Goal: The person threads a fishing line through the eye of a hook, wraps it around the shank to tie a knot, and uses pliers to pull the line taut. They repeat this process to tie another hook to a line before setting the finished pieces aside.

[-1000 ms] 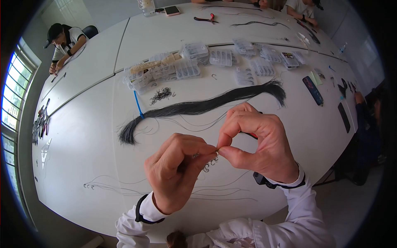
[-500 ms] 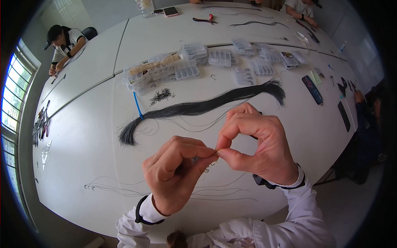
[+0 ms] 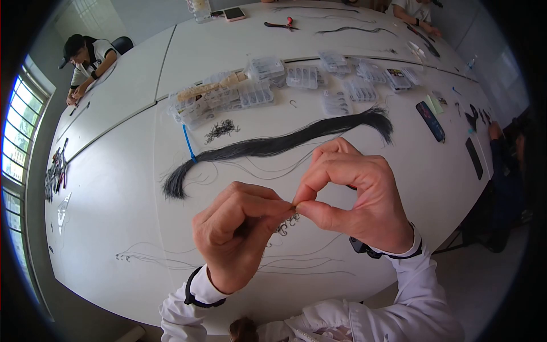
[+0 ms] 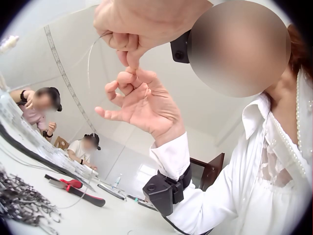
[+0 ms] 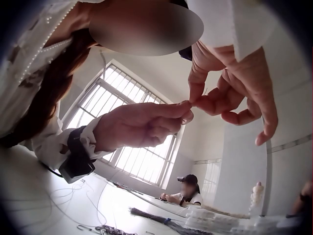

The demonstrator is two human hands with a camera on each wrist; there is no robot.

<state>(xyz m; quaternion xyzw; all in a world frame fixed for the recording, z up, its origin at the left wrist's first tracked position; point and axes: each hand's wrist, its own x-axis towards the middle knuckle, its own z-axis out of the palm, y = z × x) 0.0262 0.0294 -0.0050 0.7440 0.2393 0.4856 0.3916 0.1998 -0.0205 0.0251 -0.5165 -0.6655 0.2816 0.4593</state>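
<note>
Shifted slightly left since a second ago — your left hand [image 3: 239,233] and right hand [image 3: 359,199], fingertips together, pinching a tiny piece [image 3: 293,208] too small to identify — over the table [image 3: 119,211], black bundle [image 3: 268,146] beyond

Daylight glares white through the barred window [image 5: 115,93] — the fisheye lens bows the table [image 3: 125,211], corners falling to black.

The bit [image 3: 293,208] that left hand [image 3: 240,235] and right hand [image 3: 360,198] pinch is too small to tell. Some hooks [image 3: 283,228] are partly hidden by left hand.
</note>
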